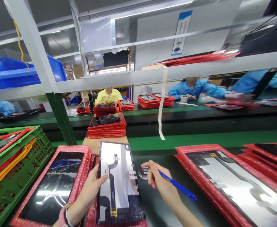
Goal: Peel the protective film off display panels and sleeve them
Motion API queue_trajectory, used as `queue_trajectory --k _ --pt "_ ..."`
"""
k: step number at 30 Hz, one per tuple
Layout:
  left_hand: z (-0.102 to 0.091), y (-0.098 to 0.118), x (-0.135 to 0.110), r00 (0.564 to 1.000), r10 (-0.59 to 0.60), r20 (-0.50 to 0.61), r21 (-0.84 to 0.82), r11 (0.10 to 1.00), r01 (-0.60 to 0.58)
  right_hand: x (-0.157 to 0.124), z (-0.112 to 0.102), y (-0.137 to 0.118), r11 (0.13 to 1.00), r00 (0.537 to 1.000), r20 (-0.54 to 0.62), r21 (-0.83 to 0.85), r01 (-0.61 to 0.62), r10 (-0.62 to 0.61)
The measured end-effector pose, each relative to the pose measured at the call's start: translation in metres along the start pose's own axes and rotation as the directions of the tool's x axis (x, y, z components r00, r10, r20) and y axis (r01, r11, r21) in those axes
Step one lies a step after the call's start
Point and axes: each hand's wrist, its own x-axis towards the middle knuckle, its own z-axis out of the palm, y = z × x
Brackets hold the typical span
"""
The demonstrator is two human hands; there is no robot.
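Left hand [91, 189] gripped silver rectangular display panel [118, 183], lower centre; right hand [158, 179] clenched around blue plastic pen [176, 186]. Risked scratching panel through stray pen tip.

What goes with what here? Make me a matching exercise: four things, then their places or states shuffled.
1. left hand
2. right hand
3. green crate
4. paper strip

a. hangs from the shelf rail
b. grips a blue pen
c. far left, holding trays
d. holds the left edge of the display panel

Pairs: 1-d, 2-b, 3-c, 4-a
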Motion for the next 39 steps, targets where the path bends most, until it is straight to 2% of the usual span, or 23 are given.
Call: queue_trajectory --k 3,5,8,12,14,17,19,21,23,26,29,31,32,33,35,39 --pt "0.004 0.023 -0.002 0.986 0.165 -0.024 0.009 0.986 -0.165 0.014 -0.005 -0.030 0.995 0.995 -0.077 0.060 0.075 -0.070" --pt "0.009 0.036 -0.005 0.972 0.228 -0.057 0.011 0.974 -0.227 0.018 -0.001 -0.046 0.993 0.999 -0.002 0.115 0.040 -0.040" --pt "0.021 0.052 -0.012 0.957 0.263 -0.127 -0.007 0.964 -0.265 0.014 0.012 -0.058 0.971 0.990 0.137 0.230 -0.069 0.038" --pt "0.028 0.062 -0.020 0.951 0.274 -0.145 -0.054 0.957 -0.284 0.002 0.019 -0.064 0.904 0.988 0.132 0.410 -0.123 0.074" --pt "0.026 0.064 -0.021 0.955 0.264 -0.133 -0.047 0.961 -0.272 -0.003 0.018 -0.067 0.872 0.979 0.200 0.471 -0.132 0.040" --pt "0.019 0.069 -0.019 0.947 0.287 -0.148 -0.057 0.953 -0.298 -0.007 0.014 -0.072 0.836 0.941 0.331 0.535 -0.122 -0.074" --pt "0.017 0.072 -0.017 0.937 0.299 -0.183 -0.086 0.944 -0.318 -0.009 0.012 -0.076 0.814 0.896 0.423 0.562 -0.145 -0.132" --pt "0.017 0.074 -0.016 0.933 0.289 -0.214 -0.111 0.942 -0.317 -0.011 0.011 -0.079 0.793 0.859 0.488 0.579 -0.189 -0.152" --pt "0.019 0.075 -0.014 0.939 0.266 -0.218 -0.125 0.947 -0.297 -0.012 0.011 -0.080 0.782 0.843 0.516 0.585 -0.215 -0.154" --pt "0.022 0.071 -0.012 0.943 0.254 -0.218 -0.117 0.952 -0.283 -0.014 0.012 -0.076 0.812 0.877 0.465 0.554 -0.184 -0.119" --pt "0.023 0.065 -0.012 0.939 0.269 -0.214 -0.075 0.954 -0.290 -0.016 0.017 -0.069 0.904 0.965 0.255 0.425 -0.050 -0.066" --pt "0.024 0.063 -0.014 0.935 0.275 -0.224 -0.054 0.954 -0.294 -0.016 0.021 -0.066 0.958 0.991 0.099 0.283 0.054 -0.085" --pt "0.025 0.063 -0.016 0.934 0.272 -0.232 -0.053 0.955 -0.292 -0.016 0.024 -0.066 0.971 0.992 0.059 0.219 0.095 -0.110" --pt "0.025 0.063 -0.017 0.933 0.268 -0.239 -0.054 0.956 -0.288 -0.015 0.026 -0.067 0.977 0.990 0.047 0.172 0.125 -0.135" --pt "0.027 0.063 -0.019 0.933 0.263 -0.246 -0.055 0.957 -0.284 -0.013 0.029 -0.071 0.981 0.983 0.100 0.134 0.142 -0.156" --pt "0.026 0.064 -0.013 0.933 0.279 -0.229 -0.045 0.954 -0.297 -0.010 0.028 -0.076 0.976 0.958 0.253 0.201 0.088 -0.138"
